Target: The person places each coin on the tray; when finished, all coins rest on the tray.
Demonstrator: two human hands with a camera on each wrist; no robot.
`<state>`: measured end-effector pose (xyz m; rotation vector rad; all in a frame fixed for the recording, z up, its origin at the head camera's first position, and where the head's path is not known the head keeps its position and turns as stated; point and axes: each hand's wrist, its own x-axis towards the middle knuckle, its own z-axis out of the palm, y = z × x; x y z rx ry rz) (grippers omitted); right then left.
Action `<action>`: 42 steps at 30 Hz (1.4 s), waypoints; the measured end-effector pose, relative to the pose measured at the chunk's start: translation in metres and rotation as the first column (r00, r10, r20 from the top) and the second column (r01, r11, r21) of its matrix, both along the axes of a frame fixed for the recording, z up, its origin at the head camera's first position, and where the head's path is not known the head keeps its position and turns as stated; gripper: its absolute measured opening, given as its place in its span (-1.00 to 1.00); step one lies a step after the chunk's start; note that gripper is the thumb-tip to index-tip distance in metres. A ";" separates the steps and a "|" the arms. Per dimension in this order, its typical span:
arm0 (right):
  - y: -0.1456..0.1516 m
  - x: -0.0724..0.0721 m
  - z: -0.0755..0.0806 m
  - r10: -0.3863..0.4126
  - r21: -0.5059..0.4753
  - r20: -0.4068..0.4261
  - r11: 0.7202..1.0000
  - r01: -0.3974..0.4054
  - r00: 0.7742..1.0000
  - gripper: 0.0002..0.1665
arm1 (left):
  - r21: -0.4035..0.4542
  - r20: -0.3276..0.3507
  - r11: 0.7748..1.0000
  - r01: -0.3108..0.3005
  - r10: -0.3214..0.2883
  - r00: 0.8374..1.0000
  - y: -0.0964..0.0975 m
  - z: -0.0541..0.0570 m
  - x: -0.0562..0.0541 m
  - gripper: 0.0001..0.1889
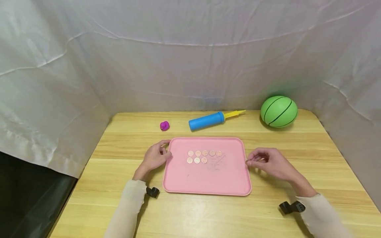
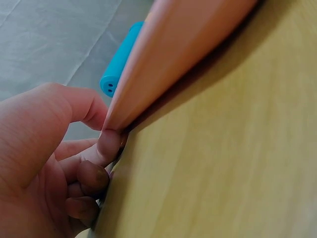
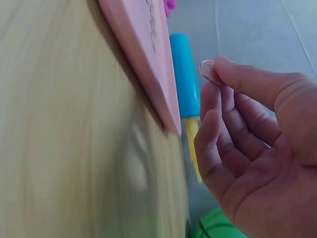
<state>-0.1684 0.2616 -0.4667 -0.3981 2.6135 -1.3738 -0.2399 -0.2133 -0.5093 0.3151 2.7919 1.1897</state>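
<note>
On the table lies a pink rectangular tray [image 1: 205,181]. Several copper-coloured coins [image 1: 205,153] rest on it in two rows, the nearer row made up of three. My left hand [image 1: 154,156] holds the tray's left edge, thumb at the rim and fingers against the outside and underside, as the left wrist view shows. Just off the tray's right edge, my right hand [image 1: 270,161] pinches one coin [image 3: 210,72] between thumb and fingertips. The right wrist view has this coin held above the table, tilted.
Behind the tray are a small purple toy [image 1: 164,125], a blue hand pump [image 1: 206,121] with a yellow nozzle [image 1: 235,114], and a green ball [image 1: 279,111] with black lines. Grey-white cloth [image 1: 190,66] hangs along the back and sides of the wooden table [image 1: 190,215].
</note>
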 end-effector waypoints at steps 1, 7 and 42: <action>-0.004 -0.001 0.000 0.000 -0.006 0.012 1.000 0.000 1.000 -0.77 | 0.000 -0.001 1.000 0.000 0.000 1.000 0.000 0.000 0.000 -0.38; -0.030 -0.009 -0.002 -0.045 0.000 0.062 0.999 0.045 0.997 -0.73 | 0.003 -0.001 1.000 0.002 -0.002 1.000 0.000 0.001 0.000 -0.37; -0.123 -0.036 -0.017 -0.046 -0.145 0.136 0.987 0.066 0.990 -0.85 | 0.008 0.004 1.000 -0.001 0.001 1.000 0.000 0.000 0.001 -0.37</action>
